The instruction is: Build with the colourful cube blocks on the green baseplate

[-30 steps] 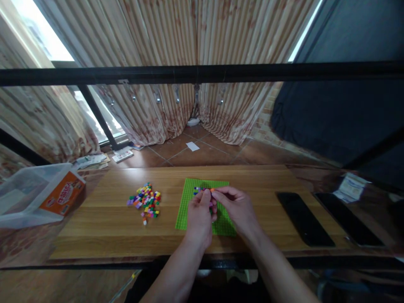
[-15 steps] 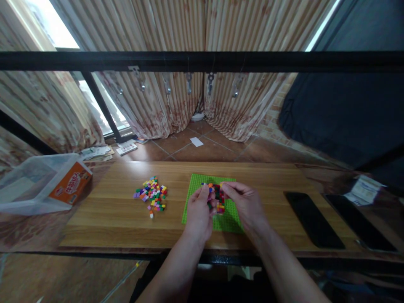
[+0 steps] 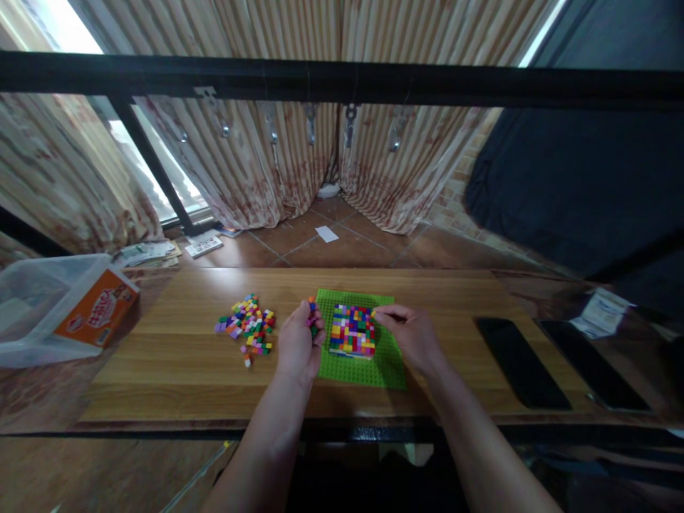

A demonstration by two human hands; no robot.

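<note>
A green studded baseplate [image 3: 353,373] lies on the wooden table, bearing a square block of many-coloured toy bricks [image 3: 353,331]. My left hand [image 3: 299,338], just left of that block, is curled around several loose toy bricks [image 3: 313,313], which show between thumb and fingers. At the block's upper right corner, my right hand [image 3: 411,331] pinches a small yellow toy brick [image 3: 375,313] between thumb and fingertips. Whether this brick touches the block I cannot tell. Further left lies a loose pile of coloured toy bricks [image 3: 250,324].
A clear plastic bin [image 3: 48,285] with an orange label stands beyond the table's left end. On the right lie a black phone-like slab [image 3: 521,363] and a second dark slab [image 3: 593,363]. A black metal bar [image 3: 342,82] crosses above the far side, before curtains.
My left hand has moved left with its bricks, uncovering the brick block. My right hand stays at the block's upper right, pinching the yellow brick. The whole view has shifted slightly.
</note>
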